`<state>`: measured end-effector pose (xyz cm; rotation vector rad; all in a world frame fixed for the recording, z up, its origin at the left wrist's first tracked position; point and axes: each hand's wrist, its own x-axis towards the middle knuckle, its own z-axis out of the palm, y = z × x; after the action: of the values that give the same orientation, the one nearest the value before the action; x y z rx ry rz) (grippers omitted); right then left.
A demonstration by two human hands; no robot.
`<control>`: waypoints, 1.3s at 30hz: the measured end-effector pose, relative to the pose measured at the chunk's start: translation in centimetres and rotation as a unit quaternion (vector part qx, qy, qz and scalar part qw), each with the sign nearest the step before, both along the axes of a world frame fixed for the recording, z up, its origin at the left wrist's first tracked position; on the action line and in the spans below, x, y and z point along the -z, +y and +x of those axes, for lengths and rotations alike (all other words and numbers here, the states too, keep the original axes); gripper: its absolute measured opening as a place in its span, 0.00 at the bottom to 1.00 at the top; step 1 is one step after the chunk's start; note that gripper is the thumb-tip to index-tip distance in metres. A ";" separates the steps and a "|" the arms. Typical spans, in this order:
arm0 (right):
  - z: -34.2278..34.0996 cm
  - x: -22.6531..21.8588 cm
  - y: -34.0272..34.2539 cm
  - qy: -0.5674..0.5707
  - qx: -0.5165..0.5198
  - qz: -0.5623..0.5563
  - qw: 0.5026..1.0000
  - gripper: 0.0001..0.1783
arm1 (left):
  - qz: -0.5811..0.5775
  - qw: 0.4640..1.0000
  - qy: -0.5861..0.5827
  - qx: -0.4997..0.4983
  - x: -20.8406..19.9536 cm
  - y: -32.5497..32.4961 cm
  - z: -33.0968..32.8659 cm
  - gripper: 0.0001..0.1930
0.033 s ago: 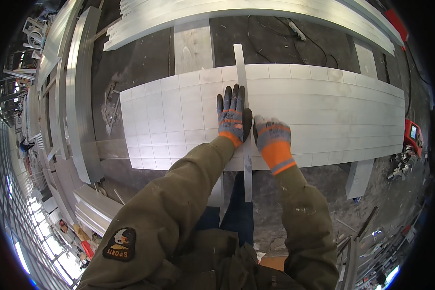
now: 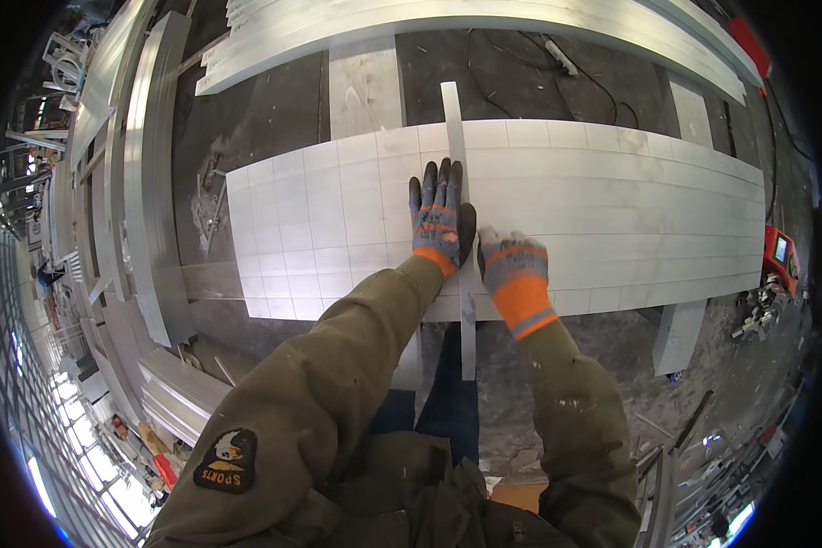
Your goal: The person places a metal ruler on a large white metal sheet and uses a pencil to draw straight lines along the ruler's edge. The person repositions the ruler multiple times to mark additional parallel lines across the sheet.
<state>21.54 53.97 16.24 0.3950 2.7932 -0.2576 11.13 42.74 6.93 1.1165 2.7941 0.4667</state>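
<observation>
fingers [image 2: 456, 179] on strip [image 2: 455, 119], long axis fore-and-aft

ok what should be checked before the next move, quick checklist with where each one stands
1. Metal strip reaches across all the pale bars: ok.
2. Left hand spread flat, thumb over the strip: ok.
3. Right hand close beside the strip, on its right: ok.
4. Anything gripped in the right hand's curled fingers: cannot tell.
5. Full cross lines right of the strip: not ok, only short marks near the edges.

Metal strip [image 2: 454, 123] across silvery bars [image 2: 630, 205]
</observation>
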 end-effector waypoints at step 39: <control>24.6 8.7 -10.9 0.167 0.505 -0.632 0.563 0.16 | 0.062 0.998 0.006 0.019 1.3 4.7 1.9 0.37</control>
<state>46.10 43.03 7.50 1.4693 1.4385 -2.4655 12.99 47.42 5.59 1.1982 2.7825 0.6401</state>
